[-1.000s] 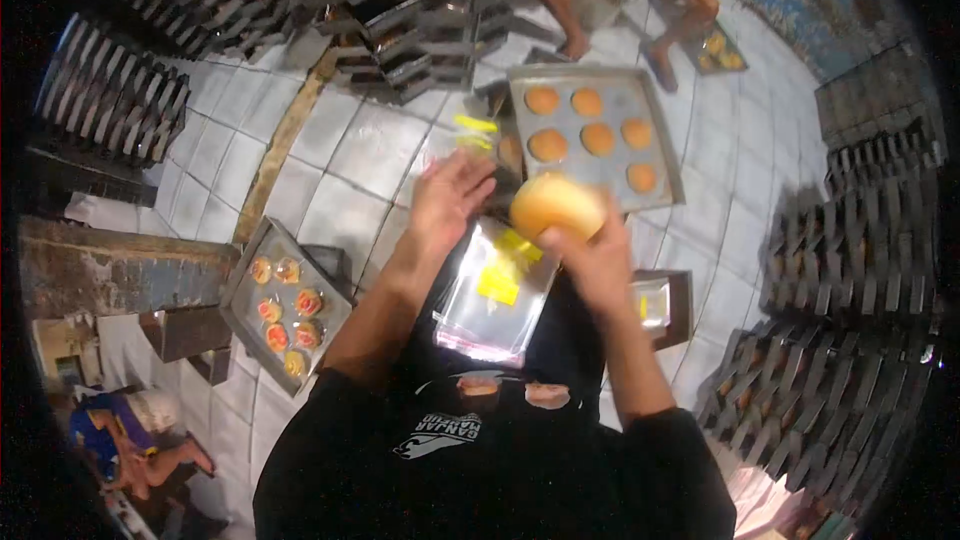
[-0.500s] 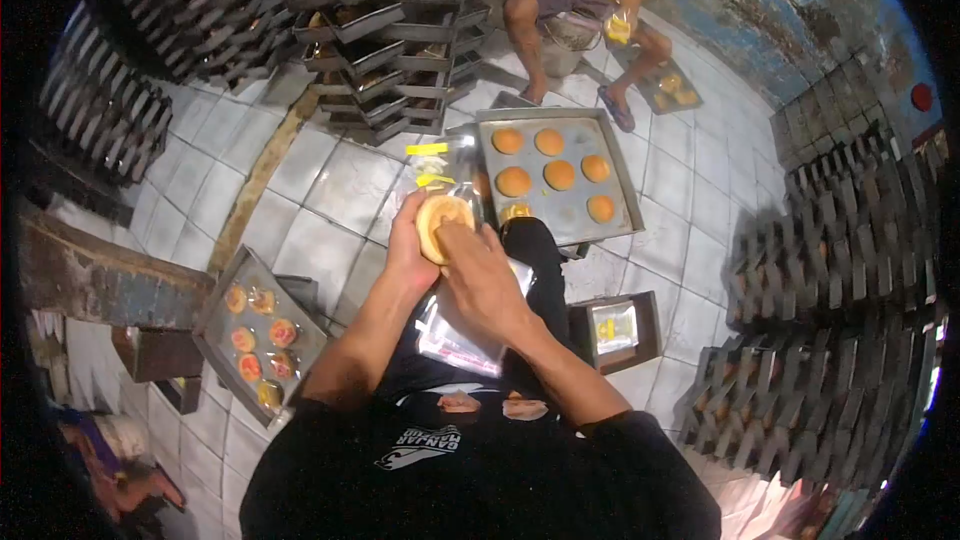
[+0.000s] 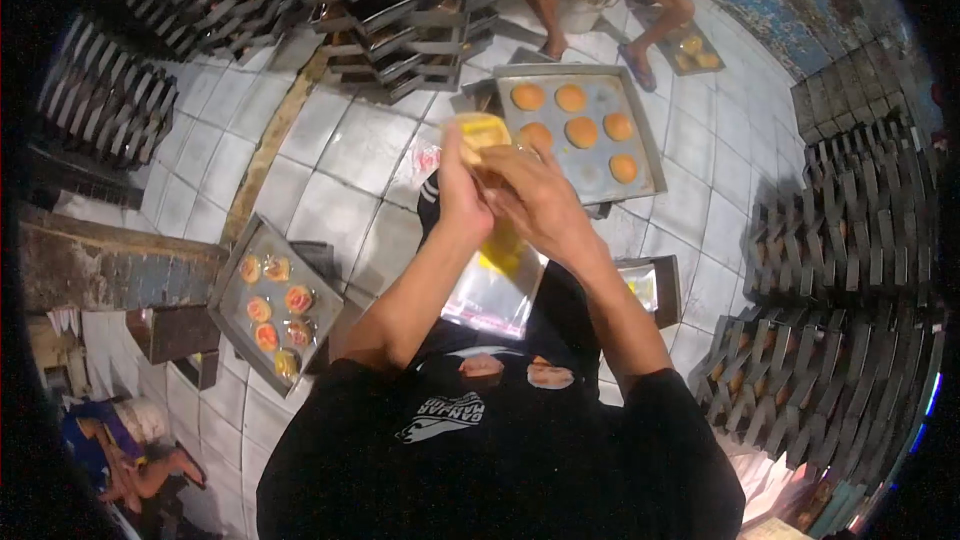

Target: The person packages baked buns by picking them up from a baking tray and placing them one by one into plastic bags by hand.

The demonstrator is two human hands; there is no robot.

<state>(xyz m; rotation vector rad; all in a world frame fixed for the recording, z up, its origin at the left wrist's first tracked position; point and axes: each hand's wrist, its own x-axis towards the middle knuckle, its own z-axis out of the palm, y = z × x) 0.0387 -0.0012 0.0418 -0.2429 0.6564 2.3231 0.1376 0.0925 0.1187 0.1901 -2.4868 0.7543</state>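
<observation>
A round bun (image 3: 474,130) with a yellow label on it, seemingly in a clear bag, is held up in front of me. My left hand (image 3: 463,185) is wrapped round its left side. From the right, my right hand (image 3: 535,190) bends its fingers over the bun's lower edge. Below the hands, a stack of clear plastic bags (image 3: 490,295) with yellow print lies on my lap. Just beyond my right hand is a metal tray (image 3: 600,180) of golden buns, one of them partly hidden by the fingers.
A tray of topped buns (image 3: 238,315) lies at the left. At the right is a small box (image 3: 668,290) with packets. Stacked trays (image 3: 400,40) rise at the top and both sides. One person sits beyond the bun tray, another at the lower left.
The bun went from my right hand to between both hands, and has since moved up and away from me. A yellow label now shows on it. The view has shifted.
</observation>
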